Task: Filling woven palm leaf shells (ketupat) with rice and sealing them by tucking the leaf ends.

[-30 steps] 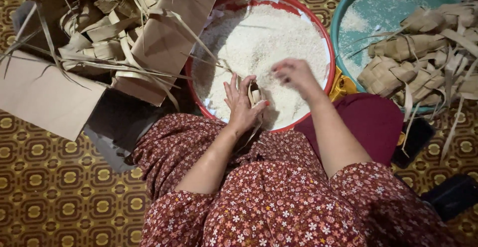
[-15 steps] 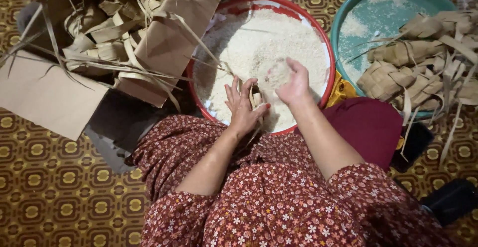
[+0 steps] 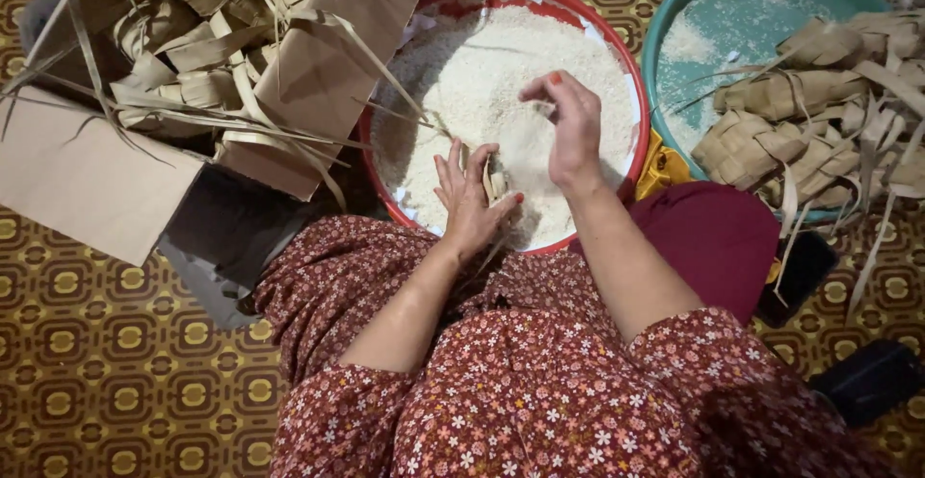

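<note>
- Directly below us, our left hand (image 3: 470, 203) rested in the red-rimmed basin (image 3: 631, 73), fingers spread around a small woven palm-leaf pouch (image 3: 491, 181) held upright against the palm, its mouth facing up.
- Our right hand (image 3: 570, 121) hung above the heap of white rice (image 3: 482, 73), fingers bunched and pinched downward; whether grains sat in the pinch, we could not tell.
- That pouch stood at the near edge of the rice, just left of the right wrist, touching the grains.
- On the right, a teal basin (image 3: 674, 15) held a thin scatter of rice and a pile of woven leaf pouches (image 3: 800, 112), loose leaf ends trailing over its rim.
- On the left, an open cardboard box (image 3: 87, 174) was stuffed with folded palm-leaf strips (image 3: 193, 54), some overhanging the red-rimmed basin.
- We noted a maroon cushion (image 3: 718, 237) between the two basins and our lap, with the patterned floor (image 3: 106, 372) all around.
</note>
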